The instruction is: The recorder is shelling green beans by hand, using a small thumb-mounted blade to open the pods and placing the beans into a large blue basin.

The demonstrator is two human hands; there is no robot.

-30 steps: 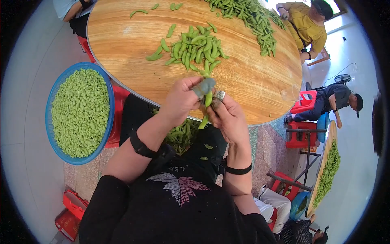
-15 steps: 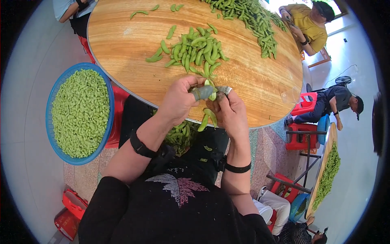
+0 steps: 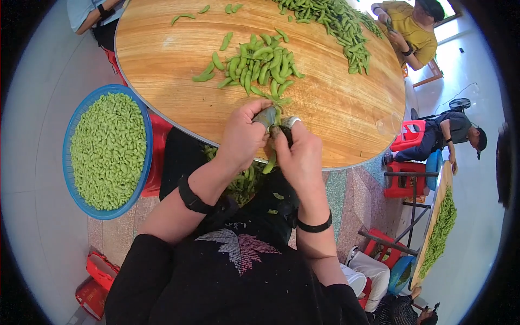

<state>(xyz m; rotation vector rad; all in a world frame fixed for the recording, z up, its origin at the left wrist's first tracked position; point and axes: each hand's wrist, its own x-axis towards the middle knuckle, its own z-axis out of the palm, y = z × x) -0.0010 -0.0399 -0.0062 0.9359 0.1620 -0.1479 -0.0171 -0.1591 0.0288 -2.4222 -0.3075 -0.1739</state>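
Close together over the table's near edge, both my hands are closed around a green soybean pod (image 3: 278, 114). My left hand (image 3: 241, 135) pinches it from one side, a grey-green cover on its thumb. Against the other side press the fingers of my right hand (image 3: 299, 154), one of them wrapped in something white; its thumb looks darkly stained. Another green pod (image 3: 269, 164) pokes out below the right fingers. Just beyond my hands lies a loose pile of unopened pods (image 3: 260, 64). What is inside my curled fingers stays hidden.
A blue basket (image 3: 67, 179) full of shelled beans stands at the left on a red stool (image 3: 158, 154). More pods (image 3: 346, 40) heap at the round table's (image 3: 179, 70) far side. Pods or husks (image 3: 244, 181) lie below the edge. Other people sit around, one in yellow (image 3: 414, 32).
My right hand has turned and shifted slightly left, its thumb now over the pod. The pale opened pod between my fingers is now mostly covered; one of two pods under my right hand no longer shows.
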